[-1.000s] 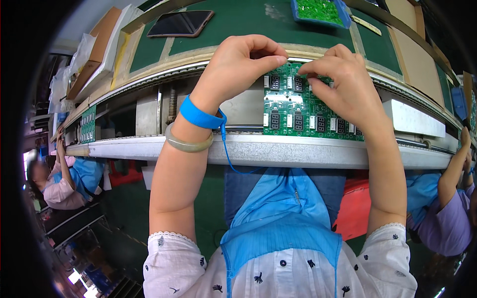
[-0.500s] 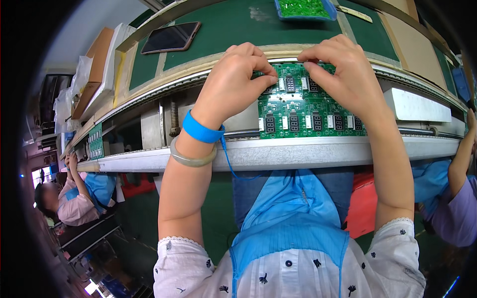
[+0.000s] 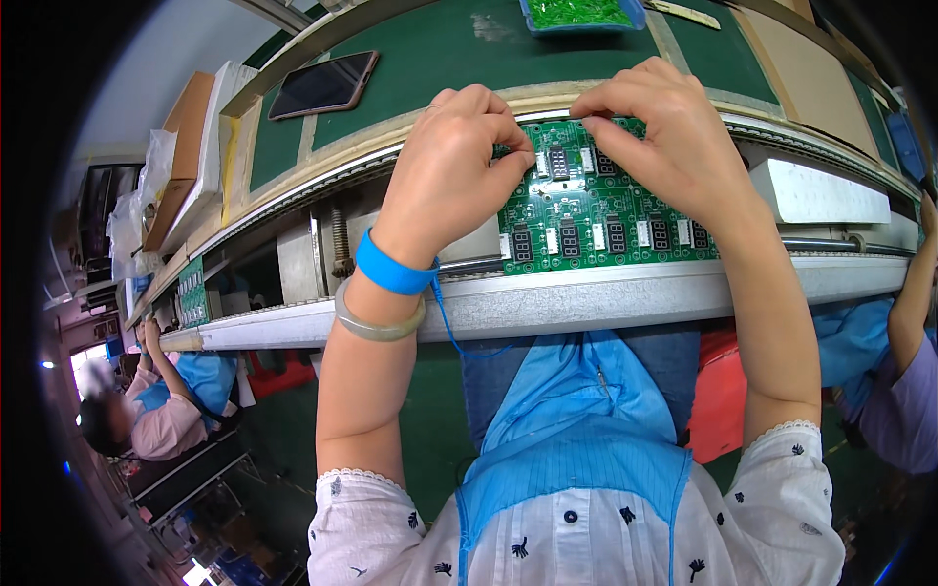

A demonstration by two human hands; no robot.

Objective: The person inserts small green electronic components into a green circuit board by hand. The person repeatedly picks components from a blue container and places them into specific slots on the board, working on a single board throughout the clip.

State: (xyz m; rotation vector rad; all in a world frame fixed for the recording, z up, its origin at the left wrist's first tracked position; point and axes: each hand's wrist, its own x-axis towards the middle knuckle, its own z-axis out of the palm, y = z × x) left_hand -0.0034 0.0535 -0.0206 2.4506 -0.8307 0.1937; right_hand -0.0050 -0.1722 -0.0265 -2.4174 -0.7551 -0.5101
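A green circuit board panel (image 3: 586,210) lies across the conveyor rails in front of me, carrying rows of dark digit displays (image 3: 570,236) and white connectors (image 3: 551,241). Over its far left part, my left hand (image 3: 454,161) is closed, thumb and forefinger pinched near a white connector. My right hand (image 3: 674,142) reaches over the far right part, thumb and forefinger drawn close together at the board's far edge. Whatever lies between either pair of fingertips is too small or hidden to make out. A blue wrist strap (image 3: 391,266) with a cord circles my left wrist.
Beyond the conveyor, a phone (image 3: 324,85) lies on the green surface, with a blue tray (image 3: 584,18) of small green parts to its right. The metal front rail (image 3: 606,293) runs between me and the board. Another board (image 3: 192,293) sits far left near a co-worker; another person is at right.
The view has shifted slightly, so the phone and tray sit a little further left. Both hands keep nearly the same pose over the board.
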